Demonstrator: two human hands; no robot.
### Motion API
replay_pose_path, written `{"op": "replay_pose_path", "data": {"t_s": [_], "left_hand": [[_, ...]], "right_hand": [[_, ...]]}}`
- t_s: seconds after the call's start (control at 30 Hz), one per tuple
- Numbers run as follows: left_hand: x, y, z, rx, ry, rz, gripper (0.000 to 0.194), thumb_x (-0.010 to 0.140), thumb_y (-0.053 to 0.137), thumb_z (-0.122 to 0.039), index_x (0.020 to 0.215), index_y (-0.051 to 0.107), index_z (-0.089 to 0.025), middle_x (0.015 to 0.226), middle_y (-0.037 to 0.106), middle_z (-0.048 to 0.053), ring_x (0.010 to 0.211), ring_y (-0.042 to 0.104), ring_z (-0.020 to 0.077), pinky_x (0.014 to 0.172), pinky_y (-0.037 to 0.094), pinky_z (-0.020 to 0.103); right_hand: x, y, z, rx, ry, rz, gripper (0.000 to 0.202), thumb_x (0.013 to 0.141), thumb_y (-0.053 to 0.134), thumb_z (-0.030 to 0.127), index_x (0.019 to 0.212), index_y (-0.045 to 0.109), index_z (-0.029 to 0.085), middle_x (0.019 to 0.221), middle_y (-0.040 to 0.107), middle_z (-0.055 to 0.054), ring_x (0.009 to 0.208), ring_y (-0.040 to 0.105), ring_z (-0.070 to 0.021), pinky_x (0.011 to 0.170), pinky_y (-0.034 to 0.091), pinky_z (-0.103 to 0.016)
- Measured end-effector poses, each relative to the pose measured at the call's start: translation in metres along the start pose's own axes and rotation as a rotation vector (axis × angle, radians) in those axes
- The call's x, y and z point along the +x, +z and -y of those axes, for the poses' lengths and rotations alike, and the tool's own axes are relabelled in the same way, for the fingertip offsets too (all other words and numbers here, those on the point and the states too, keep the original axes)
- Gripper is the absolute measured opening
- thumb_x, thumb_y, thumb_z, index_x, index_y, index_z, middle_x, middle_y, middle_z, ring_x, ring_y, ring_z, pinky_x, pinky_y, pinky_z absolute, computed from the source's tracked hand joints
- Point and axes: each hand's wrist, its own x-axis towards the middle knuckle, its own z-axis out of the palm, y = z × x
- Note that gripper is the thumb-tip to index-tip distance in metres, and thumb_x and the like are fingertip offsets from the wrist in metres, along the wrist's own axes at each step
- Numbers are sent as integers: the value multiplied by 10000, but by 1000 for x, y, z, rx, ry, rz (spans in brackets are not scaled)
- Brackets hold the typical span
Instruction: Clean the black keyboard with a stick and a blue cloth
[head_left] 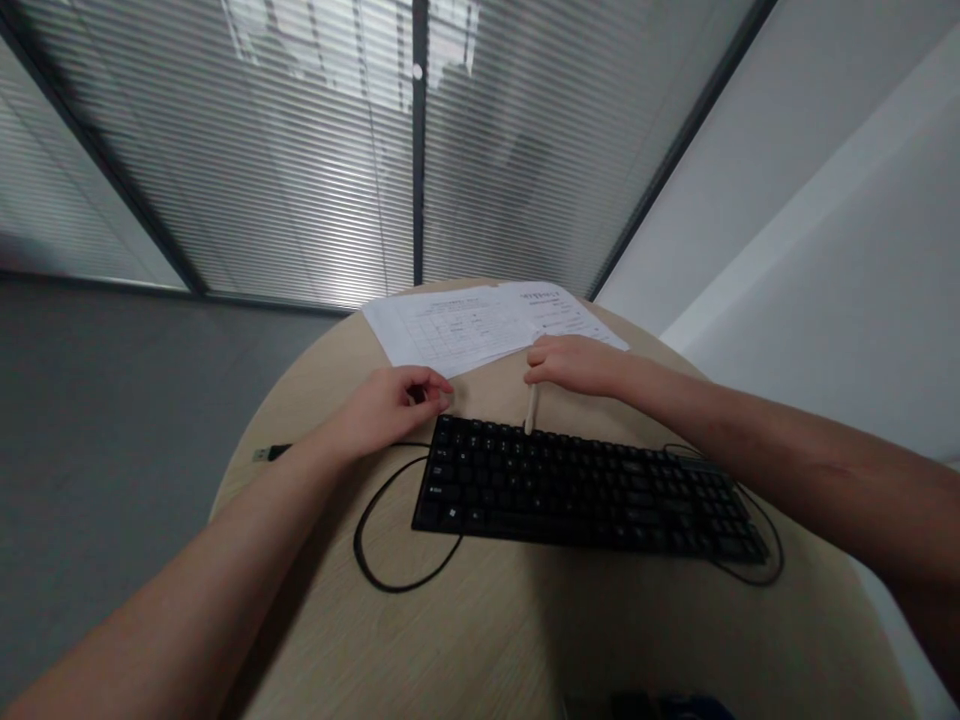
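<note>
Round wood-toned table [435, 640] before slatted blinds [262, 170]
Dark frames [418, 180] divide the blinds across the top; grey floor [127, 420] fills the left, a white wall [825, 200] the upper right; light [360, 60] glares at upper centre.

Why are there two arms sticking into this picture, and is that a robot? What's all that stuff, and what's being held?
No robot here! Those are a person's own two bare arms. The camera sits on that person's head, looking forward and down, so you see about what they see. There is just one picture.

On the round table lies a black keyboard, with a cable looping out beside it and a USB plug off to the left. Behind are printed papers.

The right hand holds a thin, pale stick, its lower end at the keyboard's far edge. The left hand is curled near one corner; I can't tell if it holds anything.
</note>
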Motion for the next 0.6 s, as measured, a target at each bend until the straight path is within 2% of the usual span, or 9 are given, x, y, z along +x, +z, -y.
{"op": "replay_pose_path", "data": {"t_s": [0.13, 0.23, 0.43, 0.6], "left_hand": [[0, 0, 1, -10, 2, 20, 295, 817, 621, -399, 989, 721, -182, 810, 684, 35, 719, 610, 165, 684, 479, 295], [0, 0, 2, 1, 0, 21, 301, 816, 621, -398, 1002, 722, -184, 823, 690, 35, 730, 615, 164, 688, 481, 291], [0, -1, 2, 3, 2, 28, 303, 818, 619, -414, 984, 719, -182, 809, 680, 29, 721, 606, 163, 681, 483, 292], [-1, -1, 0, 2, 4, 29, 296, 816, 620, -407, 986, 717, -184, 802, 674, 26, 713, 602, 159, 674, 481, 288]], "right_hand": [[-5, -3, -11, -10, 49, -49, 252, 947, 517, 141, 1020, 749, 208, 932, 672, -82, 982, 554, -232, 852, 419, -351], [-6, -8, -15, 48, 45, -40, 309, 931, 515, 109, 1086, 748, 239, 976, 698, -72, 978, 577, -217, 864, 416, -342], [1, -16, 0, 35, -25, 47, 273, 924, 544, 104, 1033, 771, 210, 941, 717, -70, 986, 610, -215, 848, 435, -335], [9, -13, 10, 38, 31, 91, 226, 940, 559, 159, 1003, 771, 203, 925, 720, -71, 977, 629, -210, 853, 463, -339]]}}
